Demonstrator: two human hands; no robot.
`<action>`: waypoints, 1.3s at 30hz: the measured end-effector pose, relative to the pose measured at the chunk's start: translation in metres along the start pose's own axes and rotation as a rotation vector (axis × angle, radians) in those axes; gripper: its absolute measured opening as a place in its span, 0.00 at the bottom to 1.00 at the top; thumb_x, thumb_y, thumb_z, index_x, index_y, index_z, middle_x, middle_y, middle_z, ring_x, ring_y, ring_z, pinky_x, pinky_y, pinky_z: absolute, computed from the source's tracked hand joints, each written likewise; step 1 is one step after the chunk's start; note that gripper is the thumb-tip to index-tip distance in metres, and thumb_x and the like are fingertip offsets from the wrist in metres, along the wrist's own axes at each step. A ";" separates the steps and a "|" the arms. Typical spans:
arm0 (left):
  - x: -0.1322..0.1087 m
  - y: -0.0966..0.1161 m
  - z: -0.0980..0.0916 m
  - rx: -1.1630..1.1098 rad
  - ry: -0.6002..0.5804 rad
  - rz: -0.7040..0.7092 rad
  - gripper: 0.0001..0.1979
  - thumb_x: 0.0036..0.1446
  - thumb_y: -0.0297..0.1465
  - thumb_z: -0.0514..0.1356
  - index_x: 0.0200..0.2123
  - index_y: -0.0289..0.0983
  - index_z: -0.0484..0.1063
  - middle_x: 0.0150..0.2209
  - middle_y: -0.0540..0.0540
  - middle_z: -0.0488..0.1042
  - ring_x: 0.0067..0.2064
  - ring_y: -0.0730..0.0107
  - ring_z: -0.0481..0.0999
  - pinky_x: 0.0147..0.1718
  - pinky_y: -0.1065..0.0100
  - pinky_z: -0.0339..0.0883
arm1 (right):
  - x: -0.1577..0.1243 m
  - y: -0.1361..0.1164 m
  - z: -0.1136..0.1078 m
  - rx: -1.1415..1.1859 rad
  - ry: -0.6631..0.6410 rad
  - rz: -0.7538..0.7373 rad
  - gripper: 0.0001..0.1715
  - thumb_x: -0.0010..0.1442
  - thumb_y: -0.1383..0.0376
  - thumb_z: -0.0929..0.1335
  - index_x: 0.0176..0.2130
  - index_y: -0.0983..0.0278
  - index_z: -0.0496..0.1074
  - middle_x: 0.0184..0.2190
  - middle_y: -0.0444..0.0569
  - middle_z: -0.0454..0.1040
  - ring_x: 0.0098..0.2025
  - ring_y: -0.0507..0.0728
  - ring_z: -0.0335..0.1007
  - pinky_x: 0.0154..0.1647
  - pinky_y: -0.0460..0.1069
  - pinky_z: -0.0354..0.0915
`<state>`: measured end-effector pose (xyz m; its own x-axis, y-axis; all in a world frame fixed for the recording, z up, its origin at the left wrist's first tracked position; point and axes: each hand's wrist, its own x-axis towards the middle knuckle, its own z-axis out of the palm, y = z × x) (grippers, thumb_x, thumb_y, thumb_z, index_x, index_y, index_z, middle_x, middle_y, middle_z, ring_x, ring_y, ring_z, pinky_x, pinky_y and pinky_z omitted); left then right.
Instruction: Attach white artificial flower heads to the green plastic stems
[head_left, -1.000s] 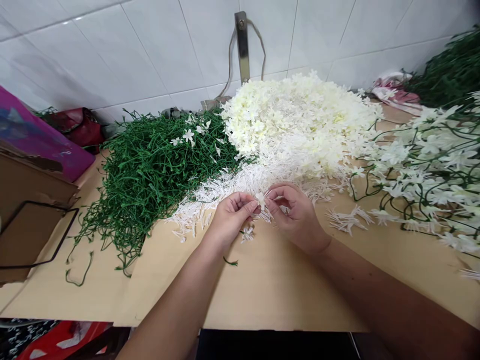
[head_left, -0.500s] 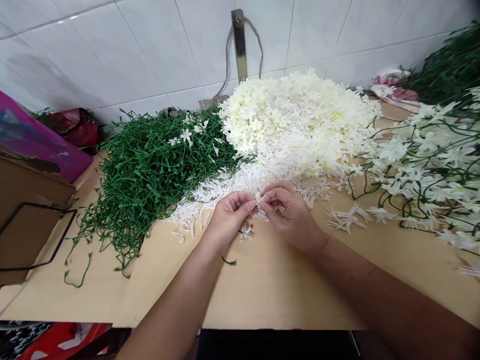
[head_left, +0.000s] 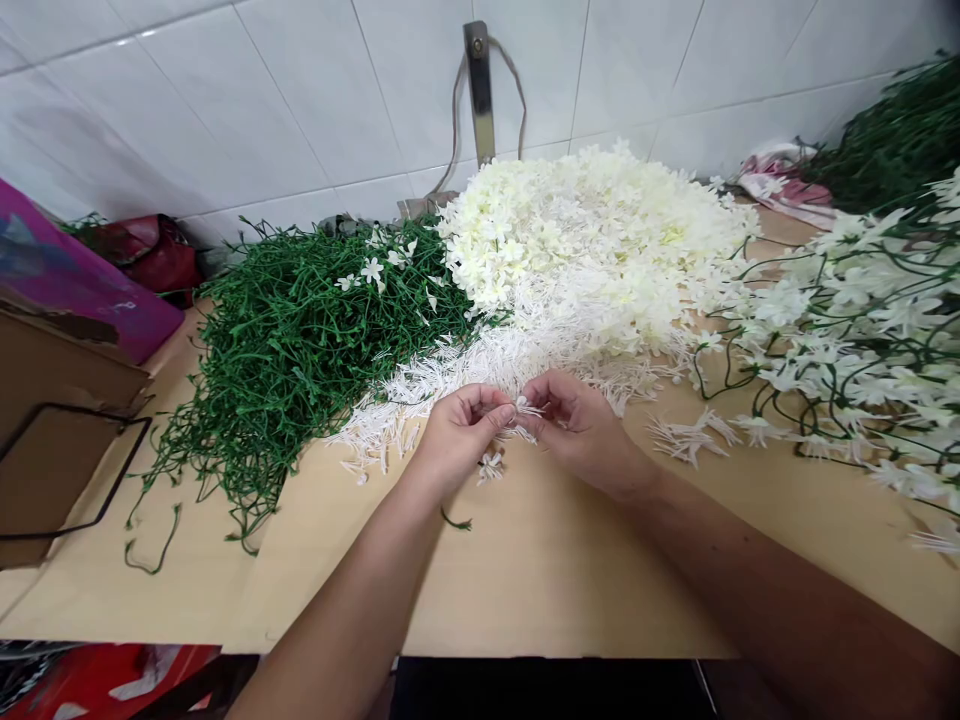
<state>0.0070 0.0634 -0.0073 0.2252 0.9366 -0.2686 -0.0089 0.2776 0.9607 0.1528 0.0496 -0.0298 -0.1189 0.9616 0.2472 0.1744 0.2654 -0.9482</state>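
Note:
At the middle of the table, my left hand (head_left: 465,430) is closed, thumb and forefinger pinching a small white artificial flower stamen piece (head_left: 528,408) with thin prongs. My right hand (head_left: 581,430) is closed at the other side of this piece, thumb and fingers against its prongs. Just below the fingertips a white artificial flower (head_left: 490,466) shows. Lower, a green stem tip (head_left: 459,522) sticks out beside my left wrist; whether it joins that flower is hidden. Behind my hands spreads a heap of white stamen pieces (head_left: 480,362).
A large pile of green plastic stems (head_left: 315,330) lies left, white petals (head_left: 592,230) are heaped at the back, and finished-looking stemmed flowers (head_left: 862,330) spread on the right. A cardboard box (head_left: 60,430) stands at the left edge. The tiled wall (head_left: 300,100) closes off the back.
The white stamen piece has turned between my fingertips, and its prongs now point right. My right fingers have shifted slightly; my left hand stays nearly in place.

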 end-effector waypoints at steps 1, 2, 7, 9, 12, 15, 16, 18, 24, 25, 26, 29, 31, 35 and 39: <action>0.000 0.000 0.000 0.005 -0.005 0.001 0.15 0.37 0.35 0.67 0.25 0.33 0.66 0.20 0.51 0.69 0.19 0.79 0.66 0.16 0.76 0.61 | 0.000 0.000 0.000 0.002 -0.012 0.003 0.07 0.51 0.66 0.68 0.30 0.64 0.63 0.25 0.43 0.63 0.26 0.49 0.60 0.26 0.45 0.61; 0.000 0.000 -0.001 0.011 -0.012 0.003 0.15 0.38 0.35 0.67 0.25 0.33 0.67 0.20 0.51 0.69 0.19 0.79 0.66 0.16 0.76 0.61 | 0.000 0.001 -0.001 0.005 -0.017 0.008 0.08 0.51 0.65 0.68 0.28 0.64 0.63 0.24 0.42 0.62 0.25 0.49 0.59 0.25 0.45 0.60; -0.001 0.002 -0.003 0.034 -0.034 0.075 0.12 0.43 0.35 0.64 0.25 0.33 0.69 0.22 0.50 0.70 0.22 0.78 0.67 0.19 0.75 0.63 | 0.002 0.001 -0.005 0.003 -0.017 0.015 0.07 0.51 0.65 0.68 0.27 0.64 0.64 0.24 0.43 0.65 0.26 0.50 0.61 0.27 0.46 0.60; -0.001 0.003 -0.003 0.008 -0.037 0.115 0.10 0.43 0.34 0.64 0.26 0.33 0.69 0.23 0.49 0.70 0.25 0.77 0.68 0.20 0.76 0.63 | 0.002 0.000 -0.006 0.048 -0.020 0.029 0.06 0.50 0.66 0.68 0.28 0.64 0.65 0.24 0.43 0.66 0.27 0.51 0.63 0.29 0.47 0.62; -0.001 0.002 -0.002 -0.011 -0.047 0.115 0.10 0.42 0.32 0.64 0.27 0.33 0.70 0.22 0.50 0.70 0.24 0.77 0.67 0.20 0.76 0.62 | 0.003 -0.001 -0.006 0.152 -0.029 0.052 0.08 0.49 0.63 0.69 0.27 0.64 0.65 0.25 0.44 0.67 0.28 0.51 0.64 0.29 0.47 0.63; -0.002 0.001 -0.001 -0.001 -0.062 0.071 0.10 0.41 0.32 0.65 0.27 0.33 0.70 0.20 0.52 0.68 0.21 0.79 0.65 0.18 0.76 0.60 | 0.003 -0.002 -0.005 0.221 -0.028 0.050 0.13 0.47 0.60 0.71 0.23 0.64 0.64 0.26 0.45 0.68 0.29 0.51 0.65 0.30 0.47 0.63; -0.002 0.001 -0.001 -0.003 -0.062 0.069 0.10 0.41 0.32 0.65 0.27 0.33 0.70 0.20 0.52 0.68 0.21 0.79 0.65 0.18 0.76 0.60 | 0.003 -0.003 -0.005 0.236 -0.030 0.054 0.14 0.46 0.59 0.72 0.22 0.64 0.64 0.27 0.45 0.69 0.29 0.51 0.65 0.30 0.47 0.63; -0.002 0.001 -0.002 -0.004 -0.064 0.081 0.11 0.41 0.33 0.65 0.26 0.33 0.69 0.20 0.52 0.67 0.21 0.79 0.65 0.18 0.76 0.60 | 0.003 -0.004 -0.005 0.256 -0.039 0.078 0.15 0.45 0.58 0.72 0.22 0.64 0.65 0.27 0.45 0.69 0.29 0.51 0.65 0.30 0.47 0.63; -0.003 0.001 -0.004 0.022 -0.102 0.119 0.12 0.43 0.35 0.64 0.27 0.33 0.67 0.21 0.51 0.68 0.22 0.78 0.66 0.19 0.76 0.61 | 0.003 -0.004 -0.004 0.287 -0.061 0.138 0.15 0.45 0.58 0.72 0.25 0.65 0.67 0.26 0.45 0.69 0.28 0.50 0.64 0.28 0.47 0.62; -0.003 0.001 -0.004 0.020 -0.103 0.116 0.12 0.44 0.35 0.64 0.27 0.33 0.67 0.21 0.51 0.67 0.22 0.78 0.66 0.19 0.76 0.61 | 0.002 -0.004 -0.003 0.277 -0.060 0.142 0.15 0.45 0.58 0.73 0.25 0.65 0.66 0.26 0.45 0.69 0.27 0.50 0.63 0.28 0.47 0.62; -0.004 0.001 -0.004 0.017 -0.102 0.110 0.12 0.44 0.35 0.64 0.28 0.33 0.67 0.21 0.51 0.67 0.22 0.78 0.66 0.18 0.76 0.61 | 0.002 -0.004 -0.002 0.263 -0.054 0.146 0.16 0.44 0.58 0.73 0.25 0.65 0.66 0.25 0.44 0.68 0.26 0.50 0.63 0.27 0.47 0.62; -0.004 0.002 -0.003 -0.001 -0.112 0.088 0.14 0.43 0.37 0.65 0.28 0.34 0.67 0.21 0.52 0.66 0.22 0.79 0.65 0.18 0.75 0.61 | 0.001 -0.003 0.000 0.210 -0.033 0.149 0.16 0.44 0.58 0.73 0.25 0.64 0.64 0.23 0.42 0.66 0.25 0.49 0.61 0.26 0.46 0.61; -0.004 0.002 -0.003 -0.009 -0.125 0.082 0.15 0.42 0.38 0.65 0.28 0.34 0.66 0.21 0.52 0.66 0.21 0.79 0.64 0.18 0.75 0.61 | 0.000 -0.004 0.000 0.193 -0.027 0.139 0.16 0.45 0.58 0.72 0.26 0.64 0.64 0.23 0.42 0.66 0.25 0.49 0.61 0.25 0.46 0.61; -0.003 0.001 -0.004 -0.006 -0.130 0.096 0.16 0.42 0.40 0.65 0.28 0.34 0.66 0.22 0.52 0.66 0.22 0.79 0.66 0.19 0.75 0.62 | -0.001 -0.007 -0.001 0.219 -0.080 0.127 0.15 0.47 0.57 0.71 0.28 0.64 0.65 0.23 0.43 0.66 0.25 0.49 0.62 0.25 0.46 0.61; -0.003 0.001 -0.005 0.004 -0.141 0.108 0.16 0.43 0.40 0.64 0.28 0.34 0.66 0.22 0.51 0.67 0.24 0.77 0.67 0.21 0.75 0.63 | -0.001 -0.006 -0.002 0.184 -0.070 0.115 0.13 0.50 0.58 0.69 0.28 0.64 0.65 0.23 0.43 0.67 0.25 0.50 0.63 0.26 0.47 0.62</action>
<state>0.0011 0.0624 -0.0056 0.3580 0.9214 -0.1511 -0.0365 0.1755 0.9838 0.1534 0.0467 -0.0237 -0.1775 0.9759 0.1266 0.0103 0.1305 -0.9914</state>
